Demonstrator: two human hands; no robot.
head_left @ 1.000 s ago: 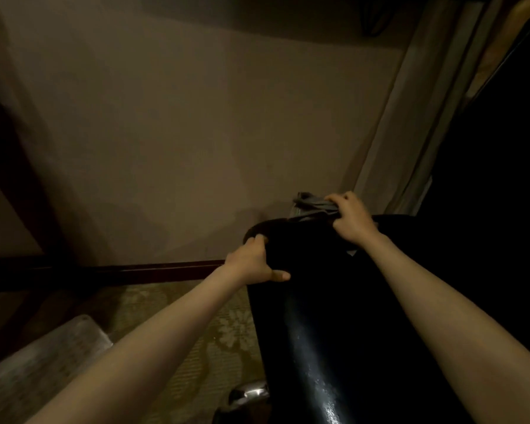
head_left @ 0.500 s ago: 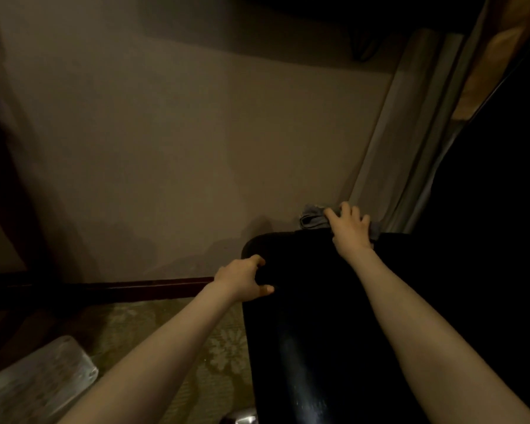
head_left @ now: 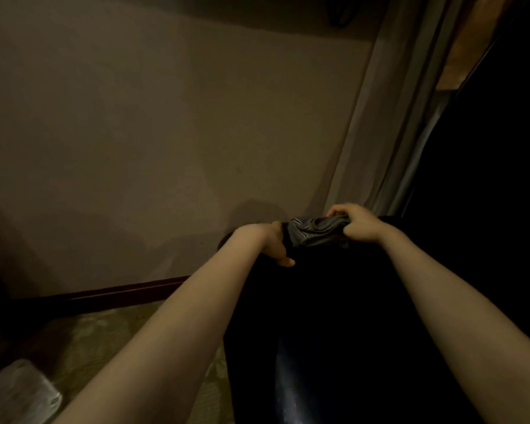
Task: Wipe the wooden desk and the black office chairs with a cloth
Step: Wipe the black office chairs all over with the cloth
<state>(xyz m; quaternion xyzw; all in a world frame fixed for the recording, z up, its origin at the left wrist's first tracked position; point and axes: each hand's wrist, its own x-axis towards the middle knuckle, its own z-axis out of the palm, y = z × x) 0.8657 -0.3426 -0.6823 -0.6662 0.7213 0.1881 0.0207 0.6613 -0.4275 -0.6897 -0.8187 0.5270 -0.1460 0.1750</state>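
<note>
A crumpled grey cloth (head_left: 314,232) sits bunched on the top edge of the backrest of a glossy black office chair (head_left: 349,301). The right hand (head_left: 360,224) grips it with curled fingers. Just beside the cloth, the left hand (head_left: 268,243) clasps that edge, thumb on the front, before a beige wall (head_left: 135,148) and pale curtain (head_left: 371,133).

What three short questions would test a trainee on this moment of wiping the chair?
1. True or false: the grey cloth is spread out flat.
2. The right hand grips: A a bottle, B the cloth, C nothing.
3. Fill in: the left hand holds the top edge of the black ____.
Key: 1 false, it is bunched up; 2 B; 3 chair.
</note>
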